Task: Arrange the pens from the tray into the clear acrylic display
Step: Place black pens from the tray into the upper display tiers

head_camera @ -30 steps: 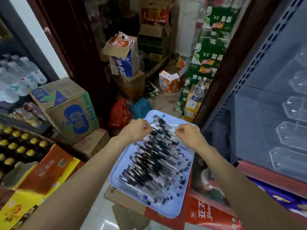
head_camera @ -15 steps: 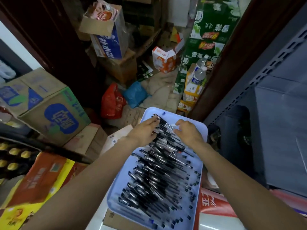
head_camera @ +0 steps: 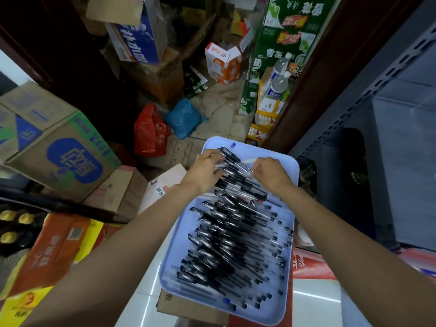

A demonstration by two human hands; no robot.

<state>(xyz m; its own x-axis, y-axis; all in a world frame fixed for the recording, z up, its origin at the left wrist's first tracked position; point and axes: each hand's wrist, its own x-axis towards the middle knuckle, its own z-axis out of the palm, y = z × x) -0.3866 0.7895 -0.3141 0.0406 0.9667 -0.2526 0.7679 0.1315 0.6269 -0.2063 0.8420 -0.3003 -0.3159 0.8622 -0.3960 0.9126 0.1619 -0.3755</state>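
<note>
left hand (head_camera: 207, 168) and right hand (head_camera: 271, 173) curled on light, stiff, slippery pens (head_camera: 236, 232); best pinched mid-barrel.

Head camera looks steeply down, close over the tray (head_camera: 292, 175).

Pale blue plastic tray (head_camera: 286, 310): surface almost wholly covered by heaped black-capped clear pens (head_camera: 232, 234); bare strips at far rim and right edge only. Left: stacked cardboard cartons (head_camera: 59, 147) close alongside. Right: grey perforated metal shelf upright (head_camera: 368, 90) and dark wooden door frame (head_camera: 313, 86) hemming it in. Beyond far rim: red plastic bag (head_camera: 148, 133), blue plastic bag (head_camera: 185, 118), open patch of tiled floor (head_camera: 221, 107). Space above the pens unobstructed
</note>
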